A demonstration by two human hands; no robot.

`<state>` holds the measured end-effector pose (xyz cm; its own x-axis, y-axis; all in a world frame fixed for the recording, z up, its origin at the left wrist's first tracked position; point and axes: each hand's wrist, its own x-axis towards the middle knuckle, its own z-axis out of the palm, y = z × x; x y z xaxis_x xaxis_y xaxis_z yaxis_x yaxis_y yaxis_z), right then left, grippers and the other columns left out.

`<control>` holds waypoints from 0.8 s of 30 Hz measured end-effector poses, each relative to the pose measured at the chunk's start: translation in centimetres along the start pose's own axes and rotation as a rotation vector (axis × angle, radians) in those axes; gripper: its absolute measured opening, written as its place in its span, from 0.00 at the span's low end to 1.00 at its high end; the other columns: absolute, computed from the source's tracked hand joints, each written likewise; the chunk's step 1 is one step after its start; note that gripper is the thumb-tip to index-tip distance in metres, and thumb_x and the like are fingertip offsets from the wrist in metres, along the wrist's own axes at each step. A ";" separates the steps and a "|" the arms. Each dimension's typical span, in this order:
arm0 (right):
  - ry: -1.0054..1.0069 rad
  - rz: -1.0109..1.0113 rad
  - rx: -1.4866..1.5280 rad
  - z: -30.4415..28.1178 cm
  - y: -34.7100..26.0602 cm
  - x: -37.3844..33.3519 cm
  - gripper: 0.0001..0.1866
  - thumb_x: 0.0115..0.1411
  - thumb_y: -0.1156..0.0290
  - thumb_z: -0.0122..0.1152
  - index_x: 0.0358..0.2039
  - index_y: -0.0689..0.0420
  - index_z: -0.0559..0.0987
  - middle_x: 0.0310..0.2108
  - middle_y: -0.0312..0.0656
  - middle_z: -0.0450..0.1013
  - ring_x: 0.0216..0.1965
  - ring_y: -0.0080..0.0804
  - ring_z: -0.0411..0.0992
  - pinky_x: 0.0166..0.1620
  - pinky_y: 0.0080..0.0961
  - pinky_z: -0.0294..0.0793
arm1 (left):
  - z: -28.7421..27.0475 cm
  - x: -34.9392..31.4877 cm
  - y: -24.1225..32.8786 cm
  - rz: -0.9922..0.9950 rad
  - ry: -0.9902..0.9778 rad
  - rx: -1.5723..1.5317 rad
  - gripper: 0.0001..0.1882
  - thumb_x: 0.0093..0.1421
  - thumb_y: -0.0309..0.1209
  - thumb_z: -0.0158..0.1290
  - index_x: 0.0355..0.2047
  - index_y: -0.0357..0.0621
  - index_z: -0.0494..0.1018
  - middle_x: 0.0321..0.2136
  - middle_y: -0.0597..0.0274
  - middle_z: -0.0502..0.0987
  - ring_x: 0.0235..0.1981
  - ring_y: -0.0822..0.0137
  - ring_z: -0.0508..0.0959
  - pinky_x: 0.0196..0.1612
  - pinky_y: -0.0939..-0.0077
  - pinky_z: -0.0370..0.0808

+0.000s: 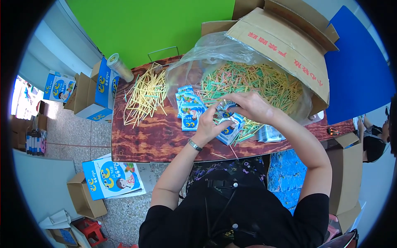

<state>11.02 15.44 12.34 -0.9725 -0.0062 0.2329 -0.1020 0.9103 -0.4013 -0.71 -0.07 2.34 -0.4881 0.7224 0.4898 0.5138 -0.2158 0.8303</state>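
Over the near middle of the wooden table, my left hand (pixel 208 127) and my right hand (pixel 252 106) come together on a small blue-and-white packet (pixel 225 110). My left thumb and fingers curve around its left side, while my right fingers pinch it from above. Just below my left thumb lies another printed packet (pixel 230 133). Several more packets (pixel 190 118) overlap in a loose pile left of my hands. Thin coloured sticks (pixel 248 80), green, pink and yellow, spill from a clear plastic bag (pixel 194 56) beyond my hands. Whether sticks are inside the held packet is hidden.
A large open carton (pixel 285 45) lies on its side around the bag. Yellow sticks (pixel 144 97) are heaped on the left of the table (pixel 136 146), near a clear cylindrical tub (pixel 120 67). More packets (pixel 269 134) sit at the right. Printed boxes (pixel 108 177) stand on the floor.
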 end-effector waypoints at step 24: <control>0.015 0.558 -0.267 9.0 3.2 -4.4 0.12 0.51 0.65 0.66 0.34 0.54 0.77 0.33 0.43 0.72 0.39 0.46 0.73 0.40 0.44 0.74 | -6.7 -5.4 -6.7 -0.365 0.225 0.522 0.15 0.54 0.30 0.62 0.39 0.38 0.73 0.34 0.54 0.75 0.31 0.61 0.77 0.35 0.67 0.74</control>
<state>13.11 14.60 2.07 -0.8610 0.5044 0.0650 0.4787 0.8470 -0.2311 -6.24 -6.97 -4.08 -0.8009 0.5223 0.2930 0.5343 0.4022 0.7435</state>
